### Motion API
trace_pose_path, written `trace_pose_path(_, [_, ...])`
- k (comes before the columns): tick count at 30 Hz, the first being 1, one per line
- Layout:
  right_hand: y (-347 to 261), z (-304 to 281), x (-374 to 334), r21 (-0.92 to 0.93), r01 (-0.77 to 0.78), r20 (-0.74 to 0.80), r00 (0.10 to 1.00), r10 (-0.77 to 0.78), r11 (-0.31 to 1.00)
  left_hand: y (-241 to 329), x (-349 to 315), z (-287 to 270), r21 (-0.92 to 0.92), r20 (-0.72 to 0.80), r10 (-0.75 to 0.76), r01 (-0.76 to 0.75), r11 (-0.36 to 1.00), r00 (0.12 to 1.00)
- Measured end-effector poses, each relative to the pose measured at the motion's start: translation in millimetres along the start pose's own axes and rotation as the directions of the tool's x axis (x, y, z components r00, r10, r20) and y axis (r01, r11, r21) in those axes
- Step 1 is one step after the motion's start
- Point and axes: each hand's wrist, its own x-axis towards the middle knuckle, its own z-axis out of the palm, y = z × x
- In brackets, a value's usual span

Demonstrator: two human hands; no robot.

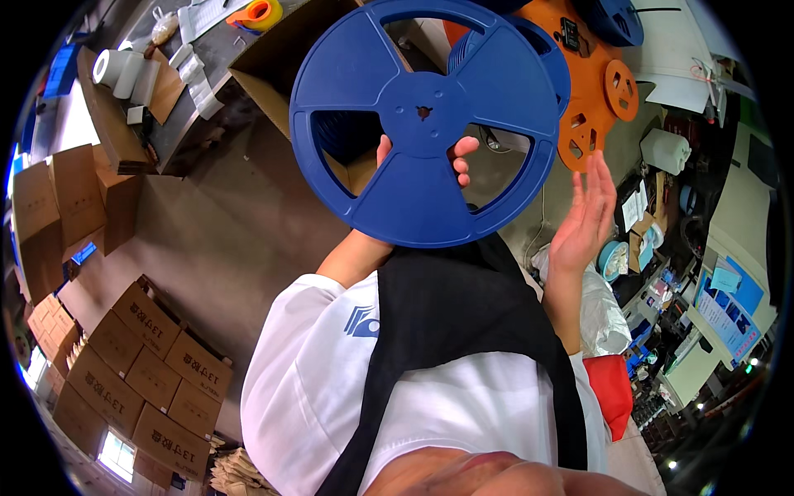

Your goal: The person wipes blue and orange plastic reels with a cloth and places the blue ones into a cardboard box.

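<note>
A large blue plastic reel (426,202) with wide cut-outs and a small centre hole is held up in front of my chest, its flat face toward me. My left hand (463,161) grips it from behind; its fingers show through two of the openings, while the palm is hidden by the reel. To the right of the rim, my right hand (589,211) is raised with its fingers stretched out, apart from the reel and holding nothing. Beyond the reel stands an open cardboard box (269,78) with more dark blue reels partly visible inside.
An orange stand (579,107) with round cut-out discs and another blue reel (542,54) is at the far right. A dark bench (194,136) with a tape roll (263,12) lies far left. Stacked cartons (153,380) fill the lower left; a red cloth-like item (608,393) is by my right side.
</note>
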Motion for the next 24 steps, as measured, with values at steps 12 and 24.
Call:
trace_pose_path(12, [11.2, 10.5, 7.0, -0.011, -0.043, 0.054, 0.998, 0.044, 0.999, -1.3, -3.4, 6.0, -0.098, -0.013, -0.088, 0.086, 0.991, 0.996])
trace_pose_path(24, [7.5, 10.1, 11.3, -0.263, 0.234, 0.207, 0.961, -0.182, 0.936, -4.4, -6.2, 4.1, -0.107, 0.01, -0.157, 0.158, 0.982, 0.987])
